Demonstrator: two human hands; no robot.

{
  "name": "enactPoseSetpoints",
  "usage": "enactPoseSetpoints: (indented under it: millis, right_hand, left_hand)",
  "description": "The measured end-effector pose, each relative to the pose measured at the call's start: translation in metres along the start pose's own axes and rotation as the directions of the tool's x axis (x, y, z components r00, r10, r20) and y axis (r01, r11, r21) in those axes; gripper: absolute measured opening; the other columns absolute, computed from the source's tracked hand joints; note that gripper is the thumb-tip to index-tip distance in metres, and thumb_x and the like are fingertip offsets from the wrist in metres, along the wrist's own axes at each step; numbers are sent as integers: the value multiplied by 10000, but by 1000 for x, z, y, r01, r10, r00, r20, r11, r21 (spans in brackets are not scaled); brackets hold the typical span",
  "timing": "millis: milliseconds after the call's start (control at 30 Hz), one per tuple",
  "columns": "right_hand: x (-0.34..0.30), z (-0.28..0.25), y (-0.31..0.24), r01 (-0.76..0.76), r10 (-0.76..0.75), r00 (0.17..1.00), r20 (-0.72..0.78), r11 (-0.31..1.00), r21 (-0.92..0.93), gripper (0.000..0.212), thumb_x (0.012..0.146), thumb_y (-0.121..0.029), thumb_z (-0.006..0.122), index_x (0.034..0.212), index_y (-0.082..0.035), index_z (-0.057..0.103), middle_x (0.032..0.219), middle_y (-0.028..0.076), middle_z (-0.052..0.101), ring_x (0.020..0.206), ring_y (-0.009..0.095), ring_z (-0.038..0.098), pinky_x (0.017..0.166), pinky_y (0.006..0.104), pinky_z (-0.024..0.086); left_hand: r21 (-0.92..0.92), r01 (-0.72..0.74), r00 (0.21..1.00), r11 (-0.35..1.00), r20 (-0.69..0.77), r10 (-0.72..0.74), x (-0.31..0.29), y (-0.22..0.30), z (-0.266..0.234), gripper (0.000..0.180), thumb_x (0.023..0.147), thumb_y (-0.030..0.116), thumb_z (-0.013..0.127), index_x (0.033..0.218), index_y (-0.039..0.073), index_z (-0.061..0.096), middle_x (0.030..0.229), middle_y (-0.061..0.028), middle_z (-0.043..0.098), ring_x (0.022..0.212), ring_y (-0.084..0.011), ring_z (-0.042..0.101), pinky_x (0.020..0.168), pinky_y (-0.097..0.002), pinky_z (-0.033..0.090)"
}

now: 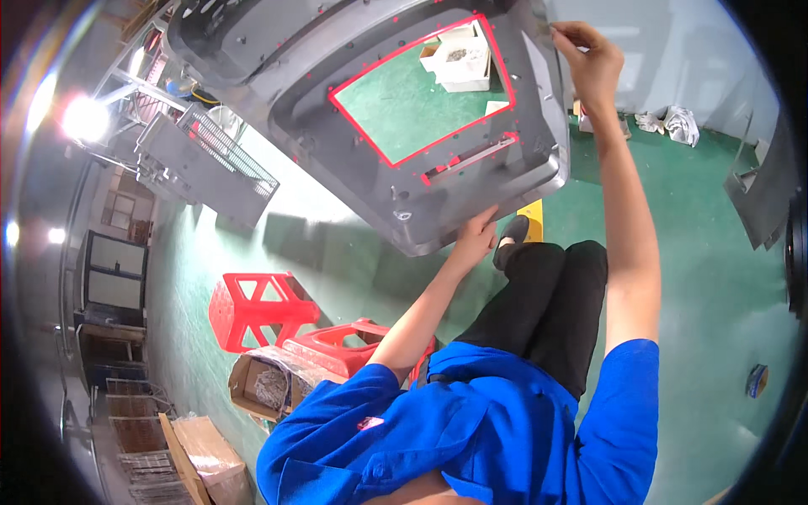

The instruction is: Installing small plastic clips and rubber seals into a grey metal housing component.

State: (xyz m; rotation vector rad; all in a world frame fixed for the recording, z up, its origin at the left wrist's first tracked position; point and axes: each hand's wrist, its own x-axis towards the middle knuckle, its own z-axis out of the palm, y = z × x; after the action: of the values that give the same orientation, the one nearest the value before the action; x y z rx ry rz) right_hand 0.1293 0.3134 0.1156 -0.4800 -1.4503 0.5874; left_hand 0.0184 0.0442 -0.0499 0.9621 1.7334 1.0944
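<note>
Your left hand (475, 242) touches one grey panel (370, 172), grip unclear | right hand (596, 67) pinches nearby, contents unclear | one pink shirt patch (370, 422) | two red stools (229, 316)

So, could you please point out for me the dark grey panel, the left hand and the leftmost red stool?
Dark grey panel (349, 156): head view, on its bare surface.
Left hand (476, 240): head view, on the middle of the hand.
Leftmost red stool (269, 313): head view, on its side.
</note>
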Motion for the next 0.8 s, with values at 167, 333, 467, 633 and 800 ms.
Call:
enactPoseSetpoints:
  millis: [167, 333, 467, 633, 800]
  right_hand:
    - [10, 5, 11, 25, -26, 998, 52, 1000, 19, 125, 801, -42, 684, 922, -25, 707, 804, 19, 702, 741, 63, 630, 696, 198, 478]
    - [32, 8, 32, 92, -66, 988, 141, 977, -190, 151, 831, -132, 679, 963, -65, 708, 788, 22, 704, 739, 50, 619, 665, 197, 463]
    - [38, 5, 8, 5, 37, 963, 269, 988, -155, 204, 832, -142, 671, 1002, -33, 689, 886, 57, 704, 808, 77, 631, 724, 213, 470]
    - [-41, -15, -5, -308, 299, 912, 282, 951, -13, 254, 829, -162, 685, 1000, 26, 676, 911, 54, 687, 830, 83, 610, 758, 218, 460]
    - [-164, -5, -7, 78, 166, 659, 734, 955, -286, 165, 700, -83, 718, 846, -21, 673, 834, 99, 636, 807, 284, 623, 681, 345, 492]
  left_hand:
    - [277, -106, 993, 955, -19, 115, 7, 0, 2, 455, 917, 110, 427, 1367, 38, 418, 571, -20, 471, 496, -84, 424, 490, -261, 376]
    - [465, -333, 930, 820, 18, 367, 25, 2, -1, 350, 912, 99, 424, 1228, -5, 533, 570, -42, 489, 508, -102, 459, 514, -284, 402]
    - [197, -219, 976, 956, 56, 212, 53, 34, -5, 270, 936, 142, 427, 1007, -39, 614, 584, -44, 506, 512, -95, 473, 505, -278, 406]
    - [-533, -187, 981, 825, -61, 183, 86, 34, 3, 290, 965, 195, 442, 998, -26, 626, 596, -13, 465, 449, -61, 338, 394, -232, 257]
    - [-645, -171, 983, 745, -55, 178, 98, 20, 10, 518, 983, 413, 345, 971, -9, 646, 631, -18, 539, 447, -56, 409, 371, -206, 261]
